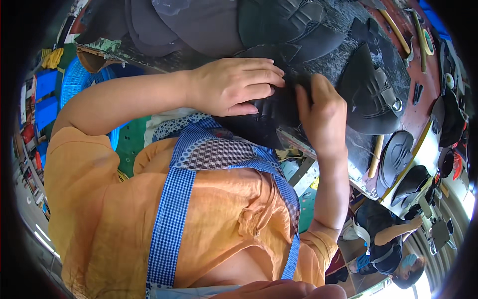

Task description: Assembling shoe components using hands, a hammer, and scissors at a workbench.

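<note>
My left hand (pixel 234 85) lies flat on a black moulded shoe-upper piece (pixel 273 108), fingers stretched across its top. My right hand (pixel 321 115) grips the same piece from the right side, thumb and fingers curled around its edge. The piece rests at the near edge of a dark workbench (pixel 343 60), just above my blue checked apron (pixel 214 149). Most of the piece is hidden under my two hands.
Several black shoe uppers (pixel 371 92) lie across the bench, with more (pixel 396 157) lined up to the right beside wooden sticks (pixel 376 162). A blue plastic basket (pixel 74 79) stands at the left. Another person (pixel 393 234) sits at the lower right.
</note>
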### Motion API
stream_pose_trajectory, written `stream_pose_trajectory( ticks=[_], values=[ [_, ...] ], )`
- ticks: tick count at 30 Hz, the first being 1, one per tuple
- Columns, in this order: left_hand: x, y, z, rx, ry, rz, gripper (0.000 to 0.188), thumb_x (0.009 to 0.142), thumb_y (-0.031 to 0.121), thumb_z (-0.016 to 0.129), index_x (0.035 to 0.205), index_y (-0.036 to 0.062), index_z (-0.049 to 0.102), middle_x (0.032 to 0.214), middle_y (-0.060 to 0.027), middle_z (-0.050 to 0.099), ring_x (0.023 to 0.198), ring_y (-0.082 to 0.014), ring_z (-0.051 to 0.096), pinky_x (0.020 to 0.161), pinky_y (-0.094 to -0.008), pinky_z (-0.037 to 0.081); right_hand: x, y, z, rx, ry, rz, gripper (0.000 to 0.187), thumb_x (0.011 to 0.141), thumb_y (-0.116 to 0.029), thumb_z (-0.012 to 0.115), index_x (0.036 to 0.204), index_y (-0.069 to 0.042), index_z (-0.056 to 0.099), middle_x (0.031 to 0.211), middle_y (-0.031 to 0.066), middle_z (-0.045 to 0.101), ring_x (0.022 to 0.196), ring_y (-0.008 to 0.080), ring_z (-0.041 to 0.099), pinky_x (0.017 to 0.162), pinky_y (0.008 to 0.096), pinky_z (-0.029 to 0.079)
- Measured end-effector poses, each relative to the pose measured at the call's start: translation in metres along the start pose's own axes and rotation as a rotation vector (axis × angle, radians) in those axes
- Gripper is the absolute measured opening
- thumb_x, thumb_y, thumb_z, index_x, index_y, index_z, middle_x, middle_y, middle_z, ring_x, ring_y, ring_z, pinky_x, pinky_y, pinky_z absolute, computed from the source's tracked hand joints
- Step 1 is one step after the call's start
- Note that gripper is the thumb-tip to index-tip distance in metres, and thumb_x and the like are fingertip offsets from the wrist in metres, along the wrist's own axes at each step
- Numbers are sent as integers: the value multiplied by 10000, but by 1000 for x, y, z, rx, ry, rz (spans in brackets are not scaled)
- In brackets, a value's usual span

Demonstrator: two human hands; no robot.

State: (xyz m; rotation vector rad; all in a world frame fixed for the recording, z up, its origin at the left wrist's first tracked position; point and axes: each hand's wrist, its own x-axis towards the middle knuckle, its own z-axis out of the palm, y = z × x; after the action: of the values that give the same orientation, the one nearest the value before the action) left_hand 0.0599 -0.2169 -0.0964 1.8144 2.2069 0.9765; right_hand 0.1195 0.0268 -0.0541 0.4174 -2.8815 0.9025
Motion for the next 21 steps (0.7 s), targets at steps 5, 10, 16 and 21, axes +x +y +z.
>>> stream_pose_trajectory(
  ticks=[5, 10, 16, 21],
  values=[
    [-5, 1, 0, -6, 20, -20, 439, 745, 144, 793, 1114, -21, 622, 1363, -150, 573, 1339, -331, 515, 1166, -485, 405, -13, 20, -30, -116, -102, 106, 200, 863, -21, 709, 846, 28, 516, 769, 221, 538, 698, 447, 562, 594, 457, 442],
    [-4, 2, -1, -9, 5, -11, 438, 743, 144, 798, 1112, -21, 630, 1367, -151, 573, 1339, -332, 516, 1163, -483, 405, 10, -1, -11, -46, -132, -77, 188, 852, -10, 705, 866, 24, 521, 811, 202, 548, 755, 437, 578, 649, 454, 460],
    [-1, 3, -5, 25, -15, -20, 387, 756, 152, 791, 1068, -22, 641, 1367, -151, 577, 1328, -326, 523, 1164, -473, 409, 3, 0, -15, 58, -66, -47, 190, 859, -41, 721, 913, 14, 548, 807, 217, 552, 759, 452, 576, 651, 465, 457],
    [24, 11, -25, 38, -142, -106, 340, 782, 162, 780, 1050, 10, 638, 1248, -119, 604, 1221, -302, 577, 1045, -455, 485, -52, 16, -65, -56, -264, 287, 268, 841, -158, 762, 917, -10, 551, 784, 220, 621, 755, 427, 640, 651, 474, 495]
  ],
)
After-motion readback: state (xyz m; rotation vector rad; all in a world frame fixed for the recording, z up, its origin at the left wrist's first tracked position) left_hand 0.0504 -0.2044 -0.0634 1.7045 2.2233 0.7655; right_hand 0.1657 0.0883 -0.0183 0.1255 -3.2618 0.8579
